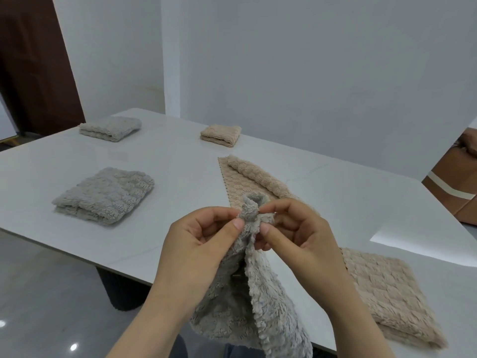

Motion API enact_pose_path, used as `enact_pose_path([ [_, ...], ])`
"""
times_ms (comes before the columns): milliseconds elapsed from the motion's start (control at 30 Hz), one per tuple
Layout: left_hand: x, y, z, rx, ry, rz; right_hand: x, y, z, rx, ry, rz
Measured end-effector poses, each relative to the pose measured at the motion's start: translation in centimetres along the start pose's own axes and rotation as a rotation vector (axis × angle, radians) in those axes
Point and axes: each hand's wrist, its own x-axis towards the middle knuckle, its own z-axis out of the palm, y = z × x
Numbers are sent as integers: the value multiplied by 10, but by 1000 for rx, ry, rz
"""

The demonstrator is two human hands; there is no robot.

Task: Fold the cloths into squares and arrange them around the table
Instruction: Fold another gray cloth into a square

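Observation:
I hold a grey fluffy cloth (258,293) up over the near table edge. My left hand (204,244) and my right hand (296,236) pinch its top edge close together, and the rest hangs down unfolded. On the white table (180,177) lie folded cloths: a grey square (105,195) at the left, another grey one (111,128) at the far left corner, a small beige one (221,135) at the far side, and a beige square (387,293) at the near right. A beige cloth (253,180) lies unfolded and partly rolled just behind my hands.
A white wall stands behind the table. A dark wooden door (33,60) is at the far left. A brown box with pale tape (454,187) sits past the table's right edge. The dark table pedestal (121,290) stands on a glossy grey floor below.

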Motion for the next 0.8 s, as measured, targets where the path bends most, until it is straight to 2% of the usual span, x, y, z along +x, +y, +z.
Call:
enact_pose_path([
  [200, 1, -1, 0, 10, 11, 3, 4, 3, -1, -115, 20, -19],
  [333, 2, 1, -3, 16, 41, 13, 4, 2, -7, -78, -92, -14],
  [500, 1, 2, -4, 36, 40, 10, 5, -3, -4, -16, -35, -39],
  [667, 0, 2, -1, 57, 34, 9, 5, -5, -3, -287, 105, -181],
  [800, -1, 5, 0, 49, 42, 21, 3, -17, -1, -351, 112, -235],
])
